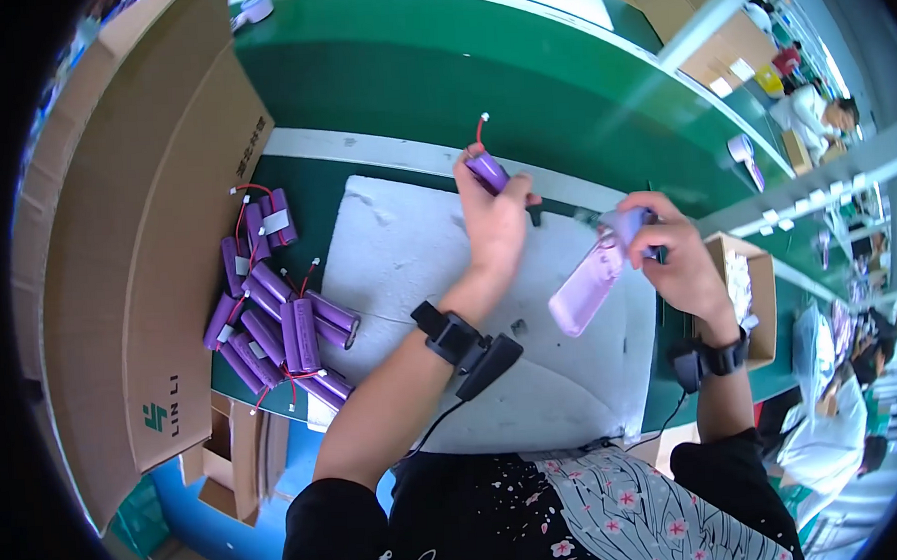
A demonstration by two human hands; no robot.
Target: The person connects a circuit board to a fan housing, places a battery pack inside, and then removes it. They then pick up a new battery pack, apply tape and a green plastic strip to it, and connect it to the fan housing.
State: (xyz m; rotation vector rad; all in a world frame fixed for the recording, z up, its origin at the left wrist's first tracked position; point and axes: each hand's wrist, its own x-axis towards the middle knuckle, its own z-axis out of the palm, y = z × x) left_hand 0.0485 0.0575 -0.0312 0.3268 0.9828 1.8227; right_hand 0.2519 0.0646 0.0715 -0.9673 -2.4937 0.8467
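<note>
Near the far edge of the white foam mat (418, 271), my left hand (496, 213) is closed around a purple battery pack (488, 172). A red wire with a small white connector (483, 117) sticks up from that pack. To the right, my right hand (676, 255) grips a pale purple, see-through, strip-like piece (587, 289) by its upper end. The piece slants down to the left over the mat, and its exact kind is unclear. Several more purple battery packs (299, 335) lie heaped left of the mat, with red wires and white connectors.
A large cardboard box (182, 242) walls off the left side. A small open carton (760, 296) with white items stands beyond my right wrist. Behind the mat rises a green panel (389, 72). Co-workers (812, 114) sit farther right.
</note>
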